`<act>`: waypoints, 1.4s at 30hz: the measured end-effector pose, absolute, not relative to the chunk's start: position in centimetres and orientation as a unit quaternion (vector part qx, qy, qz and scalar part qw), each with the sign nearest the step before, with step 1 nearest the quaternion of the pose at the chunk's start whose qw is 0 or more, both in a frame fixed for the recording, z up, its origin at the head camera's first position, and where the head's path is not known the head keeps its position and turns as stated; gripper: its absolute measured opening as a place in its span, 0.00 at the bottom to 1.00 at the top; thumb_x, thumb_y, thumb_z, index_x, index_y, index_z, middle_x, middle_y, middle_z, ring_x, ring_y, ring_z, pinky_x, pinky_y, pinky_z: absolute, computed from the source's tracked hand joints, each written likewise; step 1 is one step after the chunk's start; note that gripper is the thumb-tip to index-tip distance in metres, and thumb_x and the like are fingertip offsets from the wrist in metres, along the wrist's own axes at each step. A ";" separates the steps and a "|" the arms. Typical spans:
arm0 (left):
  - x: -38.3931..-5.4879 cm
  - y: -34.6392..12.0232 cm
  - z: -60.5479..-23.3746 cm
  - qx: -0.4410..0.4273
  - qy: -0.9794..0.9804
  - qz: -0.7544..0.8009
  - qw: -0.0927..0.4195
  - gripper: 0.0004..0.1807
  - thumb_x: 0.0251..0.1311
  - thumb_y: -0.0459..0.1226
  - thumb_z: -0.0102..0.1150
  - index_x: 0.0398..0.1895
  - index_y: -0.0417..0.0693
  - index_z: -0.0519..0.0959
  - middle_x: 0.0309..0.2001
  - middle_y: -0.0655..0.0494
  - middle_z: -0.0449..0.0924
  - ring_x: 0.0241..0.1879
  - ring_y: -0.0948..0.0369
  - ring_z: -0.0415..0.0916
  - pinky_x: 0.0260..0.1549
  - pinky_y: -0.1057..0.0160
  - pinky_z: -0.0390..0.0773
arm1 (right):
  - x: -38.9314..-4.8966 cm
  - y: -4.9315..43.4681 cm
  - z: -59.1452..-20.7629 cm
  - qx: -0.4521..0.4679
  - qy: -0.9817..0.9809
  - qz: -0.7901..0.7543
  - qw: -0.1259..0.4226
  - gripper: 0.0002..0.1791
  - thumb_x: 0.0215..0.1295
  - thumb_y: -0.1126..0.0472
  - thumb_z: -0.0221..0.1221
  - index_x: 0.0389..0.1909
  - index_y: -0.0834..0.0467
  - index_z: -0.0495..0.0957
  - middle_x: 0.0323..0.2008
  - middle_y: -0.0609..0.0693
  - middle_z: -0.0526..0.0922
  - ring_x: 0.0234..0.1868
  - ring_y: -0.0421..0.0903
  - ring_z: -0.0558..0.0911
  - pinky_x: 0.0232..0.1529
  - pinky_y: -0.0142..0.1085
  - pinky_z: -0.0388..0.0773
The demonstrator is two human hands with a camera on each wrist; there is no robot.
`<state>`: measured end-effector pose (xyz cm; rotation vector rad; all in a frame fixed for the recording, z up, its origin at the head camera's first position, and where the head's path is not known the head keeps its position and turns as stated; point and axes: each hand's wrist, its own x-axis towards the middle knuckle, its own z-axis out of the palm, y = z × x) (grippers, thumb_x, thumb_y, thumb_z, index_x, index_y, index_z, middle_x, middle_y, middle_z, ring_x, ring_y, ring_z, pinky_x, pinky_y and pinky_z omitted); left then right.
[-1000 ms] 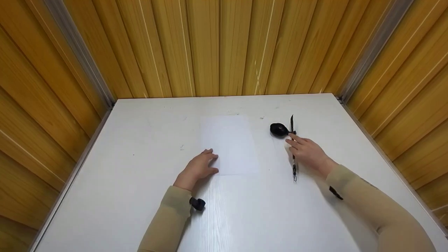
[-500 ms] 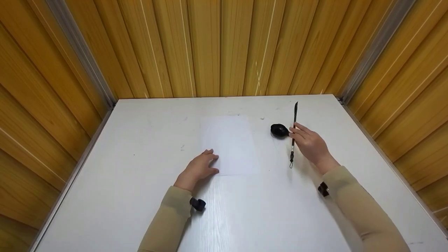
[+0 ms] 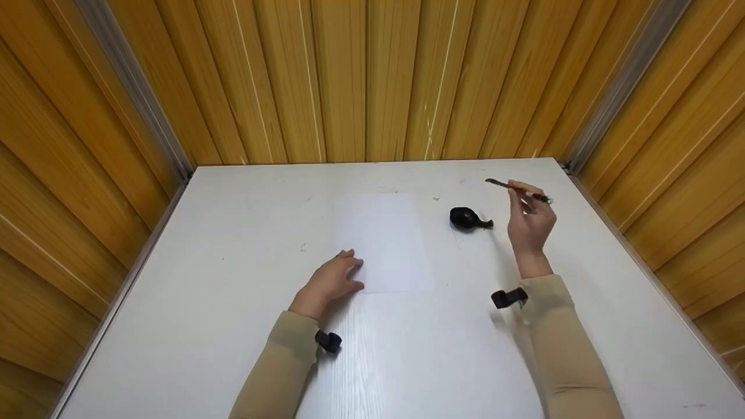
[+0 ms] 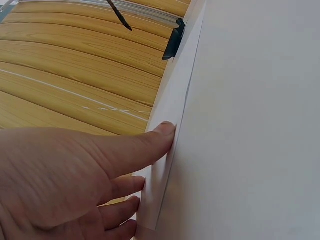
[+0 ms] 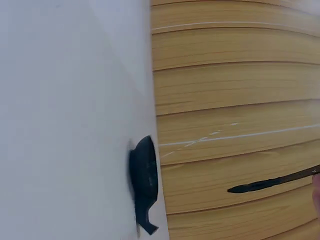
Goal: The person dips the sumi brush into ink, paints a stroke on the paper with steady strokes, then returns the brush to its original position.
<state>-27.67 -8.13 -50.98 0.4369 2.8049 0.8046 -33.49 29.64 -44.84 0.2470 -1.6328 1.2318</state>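
A black calligraphy brush (image 3: 496, 183) is pinched between the thumb and fingers of my right hand (image 3: 531, 218), raised above the table at the right. In the right wrist view its dark, pointed brush tip (image 5: 245, 188) points leftward, and only a sliver of finger shows. My left hand (image 3: 329, 276) rests at the lower left edge of a blank white sheet of paper (image 3: 387, 238). The left wrist view has the thumb (image 4: 162, 135) on the near edge of the paper, fingers slightly bent. Left of my right hand sits a glossy black dish with a short handle (image 3: 464, 217).
The white table (image 3: 174, 326) carries a few faint dark smudges. Wood-patterned walls (image 3: 349, 75) enclose its back and both sides. A small black camera (image 3: 329, 341) is worn on my left wrist, another black camera (image 3: 508, 298) on my right.
My right hand has lifted the brush off the dish's handle, moved up and right, and turned it from lengthwise to sideways. The dish's handle now shows. My left hand stays in place.
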 end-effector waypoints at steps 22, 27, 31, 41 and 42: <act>-27.7 -8.1 -50.9 0.139 0.946 0.274 0.101 0.31 0.65 0.40 0.69 0.71 0.45 0.74 0.80 0.47 0.61 0.82 0.48 0.53 0.80 0.47 0.59 | -33.7 31.3 -47.3 -0.223 -0.347 0.818 0.401 0.07 0.66 0.68 0.66 0.39 0.61 0.77 0.33 0.53 0.86 0.25 0.50 0.90 0.28 0.32 0.89; -27.7 -8.3 -50.9 0.147 0.943 0.282 0.100 0.31 0.65 0.39 0.69 0.71 0.43 0.74 0.80 0.46 0.61 0.82 0.47 0.53 0.80 0.46 0.59 | -33.8 31.3 -48.1 -0.231 -0.355 0.817 0.391 0.07 0.66 0.70 0.66 0.37 0.61 0.76 0.32 0.52 0.85 0.24 0.49 0.89 0.32 0.36 0.91; -27.6 -8.3 -50.9 0.143 0.943 0.283 0.100 0.32 0.65 0.39 0.69 0.71 0.44 0.74 0.80 0.47 0.61 0.82 0.48 0.53 0.80 0.47 0.59 | -34.1 31.7 -49.0 -0.248 -0.373 0.811 0.376 0.07 0.66 0.70 0.65 0.37 0.60 0.76 0.32 0.52 0.85 0.23 0.49 0.89 0.31 0.36 0.90; -27.6 -8.0 -51.2 0.126 0.946 0.283 0.096 0.32 0.63 0.40 0.70 0.71 0.46 0.74 0.80 0.48 0.61 0.82 0.48 0.53 0.80 0.47 0.59 | -34.5 32.3 -50.7 -0.261 -0.405 0.799 0.358 0.07 0.66 0.69 0.66 0.38 0.59 0.76 0.32 0.51 0.86 0.23 0.48 0.89 0.32 0.35 0.90; -27.6 -8.0 -51.2 0.125 0.946 0.283 0.097 0.32 0.63 0.40 0.70 0.71 0.46 0.74 0.80 0.48 0.61 0.82 0.49 0.53 0.80 0.47 0.59 | -34.6 32.3 -50.7 -0.260 -0.406 0.798 0.361 0.07 0.66 0.70 0.66 0.37 0.59 0.76 0.31 0.51 0.86 0.23 0.48 0.89 0.32 0.36 0.90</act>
